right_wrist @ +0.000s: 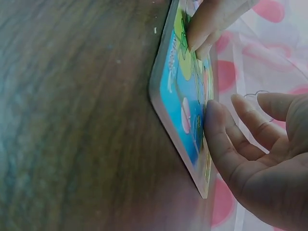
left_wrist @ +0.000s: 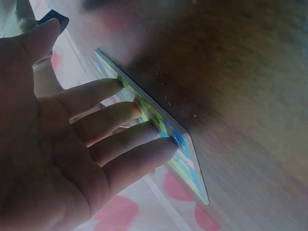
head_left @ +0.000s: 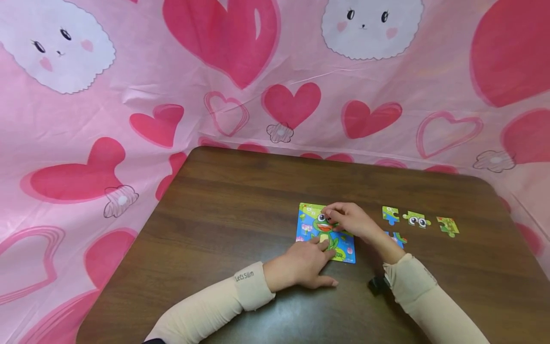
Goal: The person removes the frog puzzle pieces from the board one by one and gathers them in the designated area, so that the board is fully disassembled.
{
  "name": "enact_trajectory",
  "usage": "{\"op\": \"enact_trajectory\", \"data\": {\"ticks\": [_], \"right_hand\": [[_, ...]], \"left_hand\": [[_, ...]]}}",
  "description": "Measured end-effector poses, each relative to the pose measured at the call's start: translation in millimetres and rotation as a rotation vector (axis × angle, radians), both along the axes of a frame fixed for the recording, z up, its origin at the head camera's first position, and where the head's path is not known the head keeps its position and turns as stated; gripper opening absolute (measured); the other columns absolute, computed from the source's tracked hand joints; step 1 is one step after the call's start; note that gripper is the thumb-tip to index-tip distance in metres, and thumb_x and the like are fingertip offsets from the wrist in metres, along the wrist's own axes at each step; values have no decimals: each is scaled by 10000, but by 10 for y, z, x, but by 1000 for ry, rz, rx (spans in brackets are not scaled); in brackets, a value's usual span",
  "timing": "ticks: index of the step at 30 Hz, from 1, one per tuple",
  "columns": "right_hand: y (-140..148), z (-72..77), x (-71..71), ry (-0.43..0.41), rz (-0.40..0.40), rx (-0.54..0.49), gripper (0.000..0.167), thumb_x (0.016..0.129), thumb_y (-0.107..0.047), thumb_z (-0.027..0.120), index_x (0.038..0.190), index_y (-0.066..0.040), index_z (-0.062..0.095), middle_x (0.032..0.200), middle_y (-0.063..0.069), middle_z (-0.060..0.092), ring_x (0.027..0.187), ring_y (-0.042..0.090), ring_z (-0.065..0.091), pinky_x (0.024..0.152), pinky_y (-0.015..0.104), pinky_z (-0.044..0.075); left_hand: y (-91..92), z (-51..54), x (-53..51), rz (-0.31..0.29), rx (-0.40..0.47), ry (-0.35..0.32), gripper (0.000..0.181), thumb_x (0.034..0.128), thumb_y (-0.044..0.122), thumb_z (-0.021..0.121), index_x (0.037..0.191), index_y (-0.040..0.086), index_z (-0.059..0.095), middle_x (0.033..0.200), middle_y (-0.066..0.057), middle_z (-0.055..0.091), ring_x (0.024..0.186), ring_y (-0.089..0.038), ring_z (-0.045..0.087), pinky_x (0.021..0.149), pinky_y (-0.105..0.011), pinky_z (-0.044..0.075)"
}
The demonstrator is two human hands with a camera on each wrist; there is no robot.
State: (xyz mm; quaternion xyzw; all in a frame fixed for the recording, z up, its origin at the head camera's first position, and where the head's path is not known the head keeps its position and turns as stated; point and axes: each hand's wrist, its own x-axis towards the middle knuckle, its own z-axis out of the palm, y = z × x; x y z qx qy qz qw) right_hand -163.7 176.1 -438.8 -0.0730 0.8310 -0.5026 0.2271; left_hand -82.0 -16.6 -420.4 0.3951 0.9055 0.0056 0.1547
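A square frog puzzle board (head_left: 348, 251) lies on the table in front of the person, its rim seen edge-on in both wrist views. The left hand (head_left: 307, 264) rests its fingertips on the board's lower left part, with fingers nearly straight and the thumb out to the side. Over the upper right of the board, the right hand (head_left: 350, 220) touches the surface near the frog's eye. In the right wrist view the fingers (right_wrist: 219, 139) are loosely bent, with no piece visible between them. That hand hides part of the board's right side.
Right of the board lie loose puzzle pieces: a blue-green piece (head_left: 390, 215), a piece with frog eyes (head_left: 417, 220) and a greenish piece (head_left: 448, 226). Another blue piece (head_left: 397, 238) is beside the right forearm. A small black object (head_left: 375, 285) is by the right sleeve. Heart-patterned cloth (head_left: 292, 102) borders the table.
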Motion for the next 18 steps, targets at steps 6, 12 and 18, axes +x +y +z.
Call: {"op": "enact_trajectory", "data": {"ticks": [6,12,18], "right_hand": [[-9,-11,-6,9,1,10,330,1053,-226,561,1302,-31,653,1268,181,678,1036,243,661,813,350,614],[-14,-15,-17,14,2,28,327,1032,-169,594,1329,-40,642,1275,188,660,974,232,653,799,354,617],[-15,-13,-26,39,23,62,329,1014,-138,617,1329,-48,648,1303,186,661,932,215,649,784,339,610]], "left_hand": [[7,-17,-3,4,-6,0,719,926,709,539,1488,261,523,1569,4,481,1449,-233,467,1042,-387,522],[1,-16,1,7,-6,-3,714,926,698,553,1485,255,528,1566,2,486,1446,-237,470,1035,-395,527],[-2,-22,2,-4,1,13,710,923,691,564,1477,247,538,1547,-3,506,1432,-240,486,1031,-391,530]]}}
